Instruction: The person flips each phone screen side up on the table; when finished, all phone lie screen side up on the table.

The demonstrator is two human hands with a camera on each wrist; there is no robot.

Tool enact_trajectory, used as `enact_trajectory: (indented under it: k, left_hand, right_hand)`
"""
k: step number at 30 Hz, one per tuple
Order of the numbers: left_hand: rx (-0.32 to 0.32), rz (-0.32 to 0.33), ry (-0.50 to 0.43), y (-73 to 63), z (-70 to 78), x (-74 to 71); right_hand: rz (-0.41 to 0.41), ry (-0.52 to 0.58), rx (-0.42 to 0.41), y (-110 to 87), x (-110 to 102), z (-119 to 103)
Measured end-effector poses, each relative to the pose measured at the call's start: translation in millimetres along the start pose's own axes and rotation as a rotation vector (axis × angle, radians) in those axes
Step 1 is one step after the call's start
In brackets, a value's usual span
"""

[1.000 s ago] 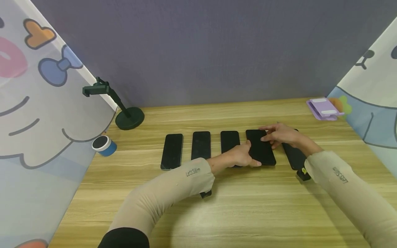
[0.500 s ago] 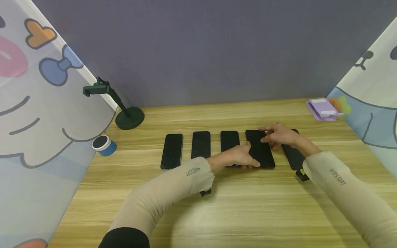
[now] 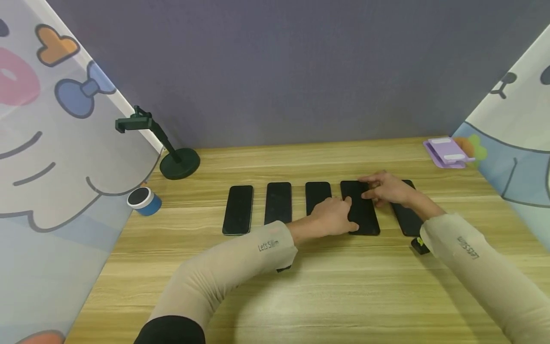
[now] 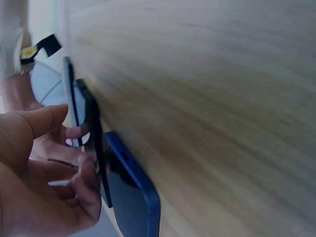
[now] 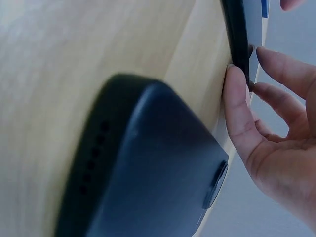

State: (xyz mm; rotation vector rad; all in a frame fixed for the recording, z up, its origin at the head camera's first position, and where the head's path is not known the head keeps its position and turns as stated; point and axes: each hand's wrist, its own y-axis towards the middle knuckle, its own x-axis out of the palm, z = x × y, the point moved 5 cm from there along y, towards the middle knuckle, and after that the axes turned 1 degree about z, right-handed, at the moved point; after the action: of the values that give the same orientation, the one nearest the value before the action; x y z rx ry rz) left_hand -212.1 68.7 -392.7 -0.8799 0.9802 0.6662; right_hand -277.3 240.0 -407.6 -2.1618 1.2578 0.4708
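Observation:
Several dark phones lie side by side in a row on the table. My right hand (image 3: 388,188) is at the far right corner of a black phone (image 3: 365,217), index finger toward its far edge. One fingertip meets that phone's side edge in the right wrist view. My left hand (image 3: 331,217) reaches over a neighbouring phone (image 3: 318,192) with blue edges and hides its near part. Its thumb and index finger lie along the left side of the black phone. Right of it, partly under my right wrist, lies another phone (image 3: 408,220), whose rounded corner (image 5: 143,98) fills the right wrist view.
Two more phones, one at the left end (image 3: 238,210) and one beside it (image 3: 278,203), continue the row. A dark green phone stand (image 3: 179,165) and a blue, white-rimmed tub (image 3: 146,203) stand left. A purple stand (image 3: 447,150) sits back right. A grey panel (image 3: 292,71) closes the back.
The black phone has turned straighter, its near end shifting slightly left and toward me. My left hand has moved slightly, its fingers now flatter over the phones. My right hand has barely moved.

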Motion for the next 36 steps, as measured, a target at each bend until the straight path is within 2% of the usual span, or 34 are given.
enact_trajectory:
  k: [3, 9, 15, 24, 36]
  left_hand:
    - [-0.003, 0.050, 0.136, -0.4, 2.0, 3.7]
    - [-0.003, 0.071, 0.209, 1.5, 1.1, 11.1]
    - [-0.013, 0.062, 0.204, 4.4, -0.9, 13.0]
    - [-0.018, 0.061, 0.207, 5.8, -0.3, 12.3]
    - [-0.023, 0.034, 0.197, 6.3, 0.4, 10.6]
  right_hand:
    - [0.015, 0.020, 0.014, -0.2, -0.2, 1.7]
    - [0.036, 0.026, 0.018, 0.1, -1.1, 3.3]
    - [0.029, 0.033, 0.021, 0.8, -2.7, 2.6]
    - [0.041, -0.014, 0.041, 4.8, -4.3, 1.8]
    - [0.043, -0.005, 0.040, 5.6, -4.2, 1.5]
